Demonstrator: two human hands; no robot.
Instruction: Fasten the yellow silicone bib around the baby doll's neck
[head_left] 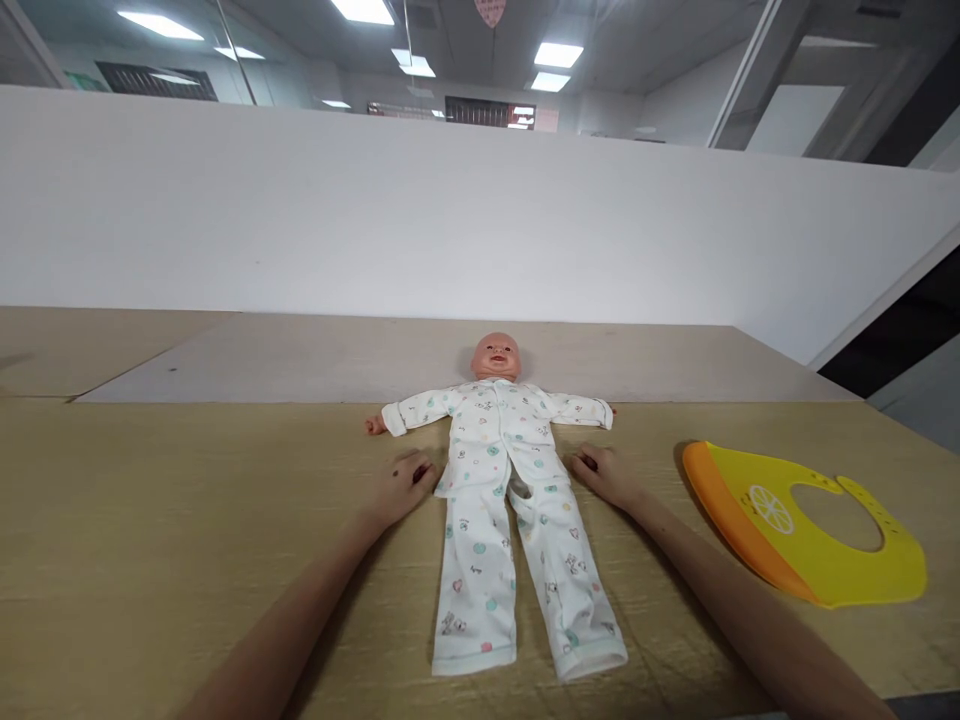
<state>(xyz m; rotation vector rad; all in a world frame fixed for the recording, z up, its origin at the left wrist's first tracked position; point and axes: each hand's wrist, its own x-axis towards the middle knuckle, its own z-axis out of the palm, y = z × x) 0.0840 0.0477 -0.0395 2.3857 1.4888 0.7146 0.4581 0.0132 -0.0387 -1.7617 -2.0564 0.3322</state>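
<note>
Doll lies face-up on table between our hands, long axis running away from us, trouser legs nearest; left hand and right hand about equally near, beside shirt hem, fingers loosely curled in, nothing seen held; cloth contact we cannot tell; nothing stands between; yellow bib outside right forearm; doll's head farther; white wall beyond.

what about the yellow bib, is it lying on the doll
No, the yellow bib lies on the table, off to the right and well apart from the doll.
</note>
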